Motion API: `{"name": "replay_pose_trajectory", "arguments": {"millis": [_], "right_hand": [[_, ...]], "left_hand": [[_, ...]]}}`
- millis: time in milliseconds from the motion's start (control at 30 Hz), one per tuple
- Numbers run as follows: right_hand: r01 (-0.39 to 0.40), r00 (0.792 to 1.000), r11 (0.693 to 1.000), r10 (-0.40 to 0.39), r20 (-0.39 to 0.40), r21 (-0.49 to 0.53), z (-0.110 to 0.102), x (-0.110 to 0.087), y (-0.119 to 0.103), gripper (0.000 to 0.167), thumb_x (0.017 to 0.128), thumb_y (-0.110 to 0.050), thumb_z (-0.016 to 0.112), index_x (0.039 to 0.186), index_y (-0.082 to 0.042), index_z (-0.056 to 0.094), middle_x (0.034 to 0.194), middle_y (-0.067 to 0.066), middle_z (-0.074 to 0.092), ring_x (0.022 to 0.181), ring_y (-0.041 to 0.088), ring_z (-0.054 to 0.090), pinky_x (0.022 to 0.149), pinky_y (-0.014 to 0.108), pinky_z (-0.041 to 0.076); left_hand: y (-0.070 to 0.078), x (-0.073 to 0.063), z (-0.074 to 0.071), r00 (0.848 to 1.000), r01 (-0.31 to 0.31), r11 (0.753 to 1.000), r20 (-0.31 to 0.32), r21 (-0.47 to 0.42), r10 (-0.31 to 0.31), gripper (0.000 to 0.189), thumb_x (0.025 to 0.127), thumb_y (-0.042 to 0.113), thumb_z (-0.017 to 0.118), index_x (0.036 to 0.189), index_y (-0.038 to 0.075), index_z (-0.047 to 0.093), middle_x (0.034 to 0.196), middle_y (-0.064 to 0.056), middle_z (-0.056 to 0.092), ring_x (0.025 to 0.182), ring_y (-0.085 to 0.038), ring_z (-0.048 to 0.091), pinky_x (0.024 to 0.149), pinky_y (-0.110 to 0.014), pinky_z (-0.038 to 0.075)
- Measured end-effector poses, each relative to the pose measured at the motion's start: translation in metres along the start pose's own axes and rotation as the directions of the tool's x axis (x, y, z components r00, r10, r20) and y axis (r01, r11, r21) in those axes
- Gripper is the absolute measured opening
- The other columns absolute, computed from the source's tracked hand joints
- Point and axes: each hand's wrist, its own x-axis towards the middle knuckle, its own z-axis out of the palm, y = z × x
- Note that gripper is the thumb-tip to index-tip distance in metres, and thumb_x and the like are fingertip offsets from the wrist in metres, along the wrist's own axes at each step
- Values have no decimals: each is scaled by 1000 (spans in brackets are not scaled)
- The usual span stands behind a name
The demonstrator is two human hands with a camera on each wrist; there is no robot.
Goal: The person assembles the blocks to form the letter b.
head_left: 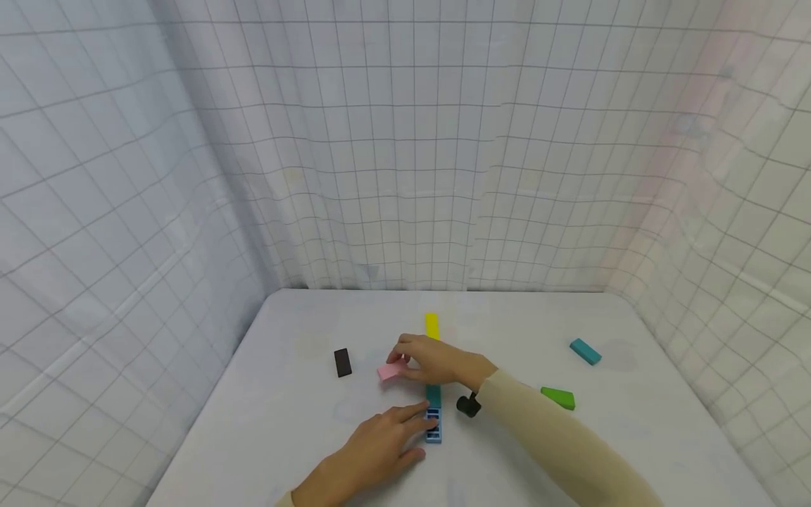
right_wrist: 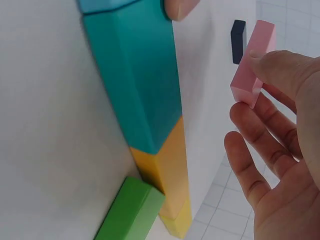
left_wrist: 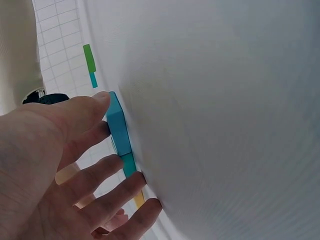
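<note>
My right hand (head_left: 434,360) pinches a pink block (right_wrist: 253,62) between thumb and fingers, left of a line of blocks. In that line, a light blue block (head_left: 434,436) with a hollow, ribbed upper face is nearest me. Beyond it come a teal block (right_wrist: 137,75), an orange block (right_wrist: 170,175) and a yellow block (head_left: 431,324). My left hand (head_left: 383,440) has its fingers extended over the light blue block, fingertips touching the line. A green block (right_wrist: 131,210) stands at an angle against the orange block; in the head view my right hand hides it.
A black block (head_left: 343,362) lies to the left. On the right side of the white table (head_left: 266,422) are another green block (head_left: 558,398) and a second teal block (head_left: 586,351). Grid-patterned white curtains (head_left: 405,176) surround the table.
</note>
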Motion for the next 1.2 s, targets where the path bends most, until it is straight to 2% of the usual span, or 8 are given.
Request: {"name": "replay_pose_trajectory", "arguments": {"millis": [267,433,700,1000,1200], "right_hand": [[-18,998,1000,18,-65,1,-7,-21,13,29,115,-24,78,143,-16,79,138,-1,75,120,11,69,115,33,64],[-23,995,1000,25,-94,19,-11,-34,16,28,116,-26,76,141,-15,79,136,0,75,119,13,68,113,35,64],[-15,991,1000,18,-136,23,-17,-40,25,26,116,-24,76,140,-16,79,136,0,76,121,16,68,113,41,64],[-78,981,996,84,-176,42,-20,-63,37,28,113,-21,80,140,-16,79,134,1,75,120,18,71,110,46,67],[-101,974,994,109,-197,50,-26,-79,46,28,112,-17,80,140,-14,79,135,2,75,116,20,71,107,47,68]], "left_hand": [[1,5,-1,999,24,999,37,-23,-23,50,111,43,82,159,34,72,173,0,65,151,-28,71,114,-53,68],[4,5,-3,998,27,999,51,-21,-26,49,111,44,81,159,35,73,172,0,66,151,-28,71,114,-52,68],[2,0,-6,997,65,998,50,-19,-64,50,110,41,83,159,35,73,173,0,65,149,-30,72,113,-53,68],[0,2,-2,994,79,996,80,-33,-76,51,111,43,82,160,38,71,175,2,62,150,-29,71,114,-54,67],[1,5,-2,996,65,998,62,-14,-64,49,111,42,81,160,38,72,174,2,63,149,-28,72,114,-54,67]]}}
